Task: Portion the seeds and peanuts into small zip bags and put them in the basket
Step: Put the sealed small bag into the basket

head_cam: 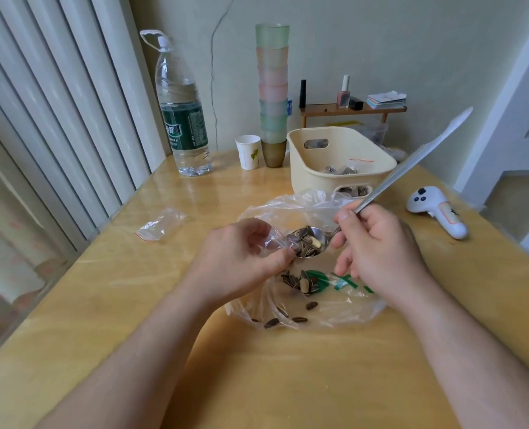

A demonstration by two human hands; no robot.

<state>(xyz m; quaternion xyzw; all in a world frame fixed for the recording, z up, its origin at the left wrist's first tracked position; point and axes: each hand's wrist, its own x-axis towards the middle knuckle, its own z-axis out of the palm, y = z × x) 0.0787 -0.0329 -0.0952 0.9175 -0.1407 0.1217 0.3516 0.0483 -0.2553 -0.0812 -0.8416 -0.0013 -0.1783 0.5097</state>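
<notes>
the left hand (pixel 241 255) pinches a small clear zip bag with a red strip (pixel 271 243) by its mouth, fingers curled round it, just above a large crumpled clear plastic bag with green print (pixel 349 292) that lies on the yellow wooden table (pixel 117 305). the right hand (pixel 377 252) grips the long handle of a shiny metal spoon (pixel 405 171) between thumb and fingers; the spoon's bowl, heaped with striped sunflower seeds (pixel 305 243), touches the open mouth of the small bag, between the two hands. more loose seeds lie in and on the large bag below both hands, some near its front edge. behind the hands, just past the large bag, stands a cream plastic basket with cut-out handles (pixel 319 156), holding at least one filled zip bag of seeds. a spare empty zip bag (pixel 161 226) lies on the table well to the left of the left hand. further back stand a large clear water bottle with a green label (pixel 182 119), whose white characters are too blurred to read, a white paper cup (pixel 248 151) with a small green leaf motif, and a tall stack of pastel plastic cups (pixel 273 94). the green print on the large bag cannot be read. a white handheld controller (pixel 436 213) rests to the right.
</notes>
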